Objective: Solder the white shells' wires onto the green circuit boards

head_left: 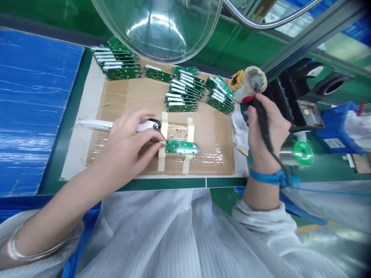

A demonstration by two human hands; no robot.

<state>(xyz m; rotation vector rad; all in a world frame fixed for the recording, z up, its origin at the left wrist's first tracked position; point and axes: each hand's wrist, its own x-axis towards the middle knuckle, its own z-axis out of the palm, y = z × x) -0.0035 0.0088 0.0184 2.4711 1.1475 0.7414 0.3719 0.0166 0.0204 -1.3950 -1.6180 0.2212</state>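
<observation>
- Head view, with our clock centred on the board (182, 147): it lies green and flat over a brown block, between and across two pale tape strips (161, 165) on the cardboard (136, 96).
- Our left hand (133, 141) sits at nine o'clock, thumb and fingertips pinched on the wires (164, 138) at the board's near end; we cannot tell if they touch the board too.
- Under that hand we see a white handle (97, 124), its black end pointing towards the board.
- Our right hand (268, 125), between two and three o'clock, grips the black iron (262, 117), well apart from the board; a blue band (265, 177) circles the wrist.
- The iron's front end reaches into a round pot (246, 83), between one and two o'clock, with a yellow sponge (236, 80) just beside it.
- We have more boards leaning in rows: a left row (123, 73) at eleven, a middle row (182, 106) at twelve, a right row (220, 104) at one.
- At three o'clock on the table (321, 166), we find a green spool (303, 153) and, farther out, a blue bin (333, 133).
- Towards twelve, a clear disc (159, 38) overhangs our workspace.
</observation>
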